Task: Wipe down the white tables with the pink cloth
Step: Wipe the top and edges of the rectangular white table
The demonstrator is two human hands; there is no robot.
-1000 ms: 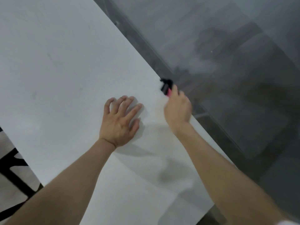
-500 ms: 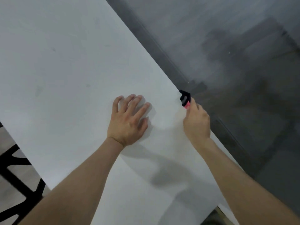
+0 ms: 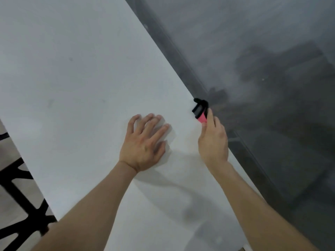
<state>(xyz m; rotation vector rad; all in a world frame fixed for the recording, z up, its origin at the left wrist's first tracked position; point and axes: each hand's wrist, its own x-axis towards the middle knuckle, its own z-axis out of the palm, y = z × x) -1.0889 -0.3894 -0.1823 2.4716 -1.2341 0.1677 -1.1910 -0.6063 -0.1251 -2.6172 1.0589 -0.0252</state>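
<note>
A white table [image 3: 72, 87] fills the left and middle of the head view, its top plain and matte, with a few faint marks; its right edge runs on a diagonal from the far left to the near right; beyond that edge lies a dark grey floor [image 3: 272, 51], glossy and mottled with dim reflections; at the lower left a black frame [image 3: 18, 196] of crossing bars shows below the table's near edge.

The person's left hand [image 3: 145, 145] lies palm down on the tabletop, fingers straight and slightly spread, holding nothing; the right hand [image 3: 213, 140] is at the table's right edge, its fingers and thumb curled round the pink handle of a small pink-and-black tool [image 3: 200, 110]; the tool's long axis runs from the fingers away from the person, leaning slightly left; its black head points to the far end and sits right at the table's edge, just beside the left hand's fingertips but apart from them.
</note>
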